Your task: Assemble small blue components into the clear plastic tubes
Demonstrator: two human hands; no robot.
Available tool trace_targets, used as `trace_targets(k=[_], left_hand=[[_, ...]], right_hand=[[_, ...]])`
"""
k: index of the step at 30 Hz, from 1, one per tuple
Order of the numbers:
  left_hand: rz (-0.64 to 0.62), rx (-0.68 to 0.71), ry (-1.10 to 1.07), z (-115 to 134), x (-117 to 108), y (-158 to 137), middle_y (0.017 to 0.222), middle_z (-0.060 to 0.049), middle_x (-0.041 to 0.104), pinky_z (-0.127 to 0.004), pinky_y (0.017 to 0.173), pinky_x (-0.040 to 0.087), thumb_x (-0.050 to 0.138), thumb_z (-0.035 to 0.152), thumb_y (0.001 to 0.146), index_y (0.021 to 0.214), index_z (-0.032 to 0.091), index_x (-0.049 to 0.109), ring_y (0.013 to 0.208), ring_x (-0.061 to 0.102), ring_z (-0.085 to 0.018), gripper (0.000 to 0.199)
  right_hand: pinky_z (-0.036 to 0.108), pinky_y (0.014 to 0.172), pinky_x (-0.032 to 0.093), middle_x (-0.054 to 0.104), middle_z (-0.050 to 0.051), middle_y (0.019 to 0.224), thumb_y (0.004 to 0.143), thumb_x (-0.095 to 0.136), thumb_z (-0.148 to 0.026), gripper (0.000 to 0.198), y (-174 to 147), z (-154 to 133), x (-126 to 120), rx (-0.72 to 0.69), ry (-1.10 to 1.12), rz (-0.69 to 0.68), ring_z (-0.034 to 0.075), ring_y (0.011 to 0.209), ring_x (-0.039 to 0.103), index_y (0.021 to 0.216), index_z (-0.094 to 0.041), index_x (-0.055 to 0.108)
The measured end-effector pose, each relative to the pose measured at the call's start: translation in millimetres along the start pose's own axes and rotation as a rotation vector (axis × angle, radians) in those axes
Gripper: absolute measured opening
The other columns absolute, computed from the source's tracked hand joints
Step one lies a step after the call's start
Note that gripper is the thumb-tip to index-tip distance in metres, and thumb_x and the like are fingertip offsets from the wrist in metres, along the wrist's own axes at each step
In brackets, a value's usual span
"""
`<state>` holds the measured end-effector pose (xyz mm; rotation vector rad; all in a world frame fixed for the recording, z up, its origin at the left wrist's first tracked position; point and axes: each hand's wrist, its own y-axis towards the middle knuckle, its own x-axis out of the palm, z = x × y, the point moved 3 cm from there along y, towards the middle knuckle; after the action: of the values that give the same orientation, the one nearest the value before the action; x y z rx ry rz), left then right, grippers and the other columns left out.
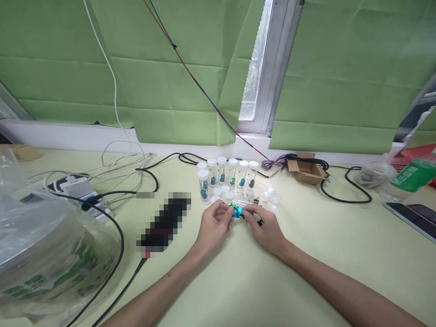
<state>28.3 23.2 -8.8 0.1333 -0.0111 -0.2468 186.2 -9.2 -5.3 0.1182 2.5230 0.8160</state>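
Over the middle of the table, my left hand [215, 223] is closed, thumb and forefinger pinching a small shiny blue-green part [236, 210]. My right hand [269, 229] has its fingertips closed at the right edge of the same part; a bit of dark and silvery detail shows under them. How the part is built is too small to make out. Just beyond my hands stand several clear vials [232, 173] with white caps, holding small blue, green or dark pieces with thin stems. Loose white caps [218, 193] lie in front of them, and more caps [271, 195] lie to the right.
A small open cardboard box [306, 170] and black cables [354, 200] are at the back right. Phones [412, 218] and a green-labelled bottle [413, 179] sit far right. On the left are a plastic-wrapped container [51, 254], a white power strip [80, 195] and a pixelated dark object [165, 227].
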Motion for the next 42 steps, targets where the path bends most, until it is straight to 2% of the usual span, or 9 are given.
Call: trace_targets(k=[3, 7, 11, 22, 30, 33, 37, 42], left_hand=[[-0.004, 0.001, -0.012, 1.4, 0.2, 0.2, 0.054, 0.003, 0.054, -0.02, 0.044, 0.036, 0.063, 0.042, 0.084, 0.076, 0.019, 0.052, 0.045, 0.046, -0.009, 0.027], [0.009, -0.001, -0.035, 4.7, -0.2, 1.5, 0.055, 0.003, 0.055, -0.02, 0.043, 0.035, 0.065, 0.042, 0.082, 0.075, 0.019, 0.052, 0.044, 0.046, -0.009, 0.028], [0.015, -0.009, -0.04, 6.7, -0.7, 1.0, 0.054, 0.004, 0.054, -0.02, 0.042, 0.035, 0.066, 0.043, 0.081, 0.074, 0.019, 0.051, 0.043, 0.045, -0.008, 0.029], [-0.008, -0.004, -0.032, 2.2, -1.2, 0.5, 0.051, 0.004, 0.051, -0.02, 0.043, 0.035, 0.064, 0.045, 0.082, 0.075, 0.019, 0.053, 0.044, 0.045, -0.009, 0.029], [-0.017, -0.007, -0.013, 1.4, -0.9, -0.9, 0.052, 0.004, 0.052, -0.02, 0.043, 0.035, 0.063, 0.044, 0.084, 0.076, 0.019, 0.053, 0.045, 0.045, -0.009, 0.028], [-0.018, -0.011, -0.017, 2.3, -1.0, -1.5, 0.052, 0.004, 0.052, -0.02, 0.043, 0.034, 0.063, 0.044, 0.084, 0.076, 0.019, 0.052, 0.045, 0.045, -0.009, 0.028], [-0.01, -0.008, -0.035, 4.9, -1.1, -1.0, 0.054, 0.004, 0.053, -0.02, 0.043, 0.035, 0.065, 0.044, 0.083, 0.075, 0.019, 0.052, 0.045, 0.046, -0.009, 0.029], [-0.016, 0.001, -0.049, 7.0, -0.7, -0.7, 0.054, 0.004, 0.053, -0.02, 0.042, 0.035, 0.065, 0.045, 0.081, 0.075, 0.019, 0.052, 0.044, 0.045, -0.009, 0.03]], right_hand=[[0.03, 0.071, 0.05, 0.065, 0.003, 0.084, 0.093, 0.054, -0.023, 0.008, -0.5, -3.6, -1.0, -0.017, 0.008, -0.003, 0.017, 0.075, 0.061, 0.098, -0.021, 0.06], [0.034, 0.077, 0.049, 0.06, 0.006, 0.097, 0.088, 0.06, -0.019, 0.021, -2.1, -7.3, -2.1, -0.105, 0.019, -0.022, 0.018, 0.081, 0.059, 0.109, -0.021, 0.057], [0.034, 0.076, 0.049, 0.058, 0.006, 0.095, 0.089, 0.057, -0.017, 0.021, -2.1, -4.5, -1.6, -0.13, 0.029, -0.034, 0.018, 0.082, 0.058, 0.11, -0.022, 0.056], [0.031, 0.071, 0.052, 0.067, 0.004, 0.085, 0.093, 0.055, -0.025, 0.01, -1.4, -0.9, 0.3, -0.057, 0.001, 0.003, 0.018, 0.075, 0.062, 0.1, -0.02, 0.061], [0.028, 0.068, 0.051, 0.068, 0.003, 0.082, 0.095, 0.051, -0.025, 0.011, 0.2, -2.4, 0.4, 0.004, -0.003, -0.007, 0.017, 0.074, 0.063, 0.094, -0.02, 0.062], [0.03, 0.072, 0.051, 0.066, 0.004, 0.085, 0.092, 0.055, -0.024, 0.008, -0.5, -5.8, -1.1, -0.03, -0.014, -0.013, 0.018, 0.076, 0.061, 0.097, -0.02, 0.061], [0.034, 0.075, 0.051, 0.061, 0.006, 0.094, 0.088, 0.059, -0.021, 0.02, -1.4, -10.4, -3.0, -0.119, -0.015, -0.021, 0.019, 0.079, 0.059, 0.108, -0.021, 0.057], [0.034, 0.073, 0.05, 0.059, 0.006, 0.091, 0.089, 0.056, -0.019, 0.015, -0.8, -9.7, -3.0, -0.158, -0.001, -0.006, 0.018, 0.077, 0.057, 0.105, -0.022, 0.057]])
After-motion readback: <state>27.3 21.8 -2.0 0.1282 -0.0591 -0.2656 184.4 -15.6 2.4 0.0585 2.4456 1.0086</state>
